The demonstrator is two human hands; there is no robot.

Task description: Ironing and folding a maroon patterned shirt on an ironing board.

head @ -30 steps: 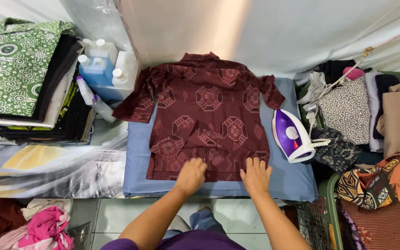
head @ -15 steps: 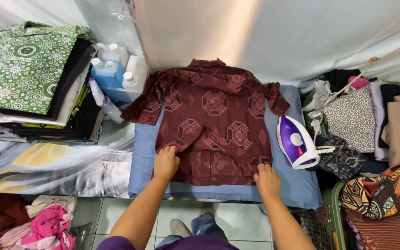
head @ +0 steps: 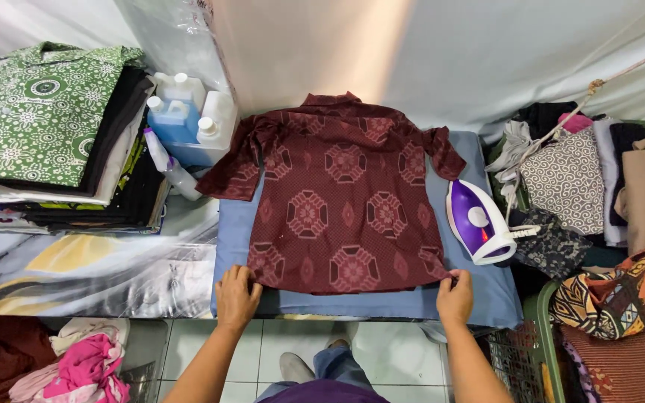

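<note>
Shirt (head: 345,198), maroon patterned, lies flat on my blue padded bench (head: 487,295); left hand (head: 237,297) and right hand (head: 455,297) each have a grip pinched on a hem corner. Spread looks done, pressing not: purple iron (head: 478,222) stands right. White and blue bottles (head: 184,119) upper left, labels unreadable.

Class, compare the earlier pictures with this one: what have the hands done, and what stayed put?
Both hands slid apart along the shirt hem: the left hand now grips its left corner, the right hand its right corner. The iron, the bottles and the clothes stacks stayed put.
</note>
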